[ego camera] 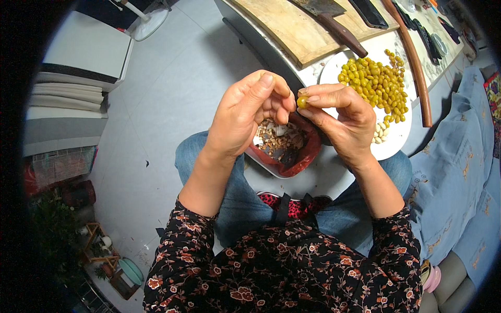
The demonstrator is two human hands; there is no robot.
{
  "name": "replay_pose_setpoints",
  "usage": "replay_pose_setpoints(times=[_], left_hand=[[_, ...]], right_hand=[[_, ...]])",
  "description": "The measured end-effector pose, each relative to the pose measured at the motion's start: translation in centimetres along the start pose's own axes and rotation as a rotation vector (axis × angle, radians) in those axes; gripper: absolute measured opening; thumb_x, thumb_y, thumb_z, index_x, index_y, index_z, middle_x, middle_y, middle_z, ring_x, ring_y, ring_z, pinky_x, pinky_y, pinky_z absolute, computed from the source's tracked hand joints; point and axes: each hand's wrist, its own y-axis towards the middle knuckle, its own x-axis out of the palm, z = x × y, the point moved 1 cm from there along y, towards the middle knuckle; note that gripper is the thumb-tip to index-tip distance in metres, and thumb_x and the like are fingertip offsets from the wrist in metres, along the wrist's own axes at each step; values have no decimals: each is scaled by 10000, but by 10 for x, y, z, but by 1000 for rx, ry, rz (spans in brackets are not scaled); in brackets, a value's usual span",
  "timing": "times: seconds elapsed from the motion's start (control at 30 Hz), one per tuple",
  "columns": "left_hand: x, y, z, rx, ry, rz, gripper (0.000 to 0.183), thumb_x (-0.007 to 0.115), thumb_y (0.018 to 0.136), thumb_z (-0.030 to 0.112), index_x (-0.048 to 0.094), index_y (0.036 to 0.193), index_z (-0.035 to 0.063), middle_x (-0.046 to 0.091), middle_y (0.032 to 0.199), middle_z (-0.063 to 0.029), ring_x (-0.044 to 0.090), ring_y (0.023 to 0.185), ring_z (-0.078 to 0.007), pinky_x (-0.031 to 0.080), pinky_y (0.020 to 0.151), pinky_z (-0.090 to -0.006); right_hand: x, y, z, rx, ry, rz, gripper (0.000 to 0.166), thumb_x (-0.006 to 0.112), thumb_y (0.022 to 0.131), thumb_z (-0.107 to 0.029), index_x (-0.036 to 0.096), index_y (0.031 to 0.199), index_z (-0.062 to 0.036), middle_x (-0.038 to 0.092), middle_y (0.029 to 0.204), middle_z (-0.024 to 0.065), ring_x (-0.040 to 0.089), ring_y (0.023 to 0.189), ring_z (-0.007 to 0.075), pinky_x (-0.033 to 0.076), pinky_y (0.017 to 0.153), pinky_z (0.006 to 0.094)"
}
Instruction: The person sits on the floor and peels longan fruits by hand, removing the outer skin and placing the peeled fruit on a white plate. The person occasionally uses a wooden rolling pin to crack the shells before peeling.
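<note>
A yellow-green nut kernel (302, 102), which looks like ginkgo, is pinched between the thumb and fingertips of my right hand (340, 113). Just left of it, my left hand (254, 105) is loosely curled with the thumb along the index finger; I cannot tell if anything is tucked inside. Below both hands stands a waste bin with a red plastic liner (309, 154), holding brown shell bits (280, 139). Partly behind my right hand, a white plate (397, 141) carries many yellow-green kernels (375, 80) and several white-shelled nuts (379, 133).
A wooden cutting board (289, 35) on the marbled table (446, 23) bears a cleaver (340, 33) and a phone (368, 13). A brown wooden rod (411, 58) lies beside the plate. To the right is a sofa with a blue cover (446, 168); a white cabinet (86, 47) stands left.
</note>
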Motion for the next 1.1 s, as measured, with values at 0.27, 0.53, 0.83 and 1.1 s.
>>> replay_pose_setpoints(times=[0.27,0.53,0.83,1.1], left_hand=[[3,-4,2,59,219,82,120,582,846,104,554,870,-11,589,762,-71,545,648,-95,457,606,-211],[3,-3,-1,151,440,154,91,609,826,65,605,865,-18,621,773,-29,562,705,-56,464,628,-181],[8,-3,1,168,433,155,76,611,822,59,606,847,-13,625,746,-31,570,683,-60,464,613,-180],[5,-2,-2,117,471,164,70,610,819,53,590,828,-13,610,735,-43,550,645,-72,442,586,-185]], right_hand=[[0,1,3,147,167,-1,127,656,721,38,621,831,-14,644,869,83,615,838,162,482,759,264],[4,1,-1,257,157,-14,120,637,759,9,627,878,-1,645,885,83,614,793,129,492,734,242],[-3,6,-3,601,420,-52,159,646,774,-33,619,918,27,644,851,76,607,757,110,501,726,239],[-4,6,1,628,443,-85,173,634,777,-13,618,942,33,644,868,82,616,800,120,505,757,244]])
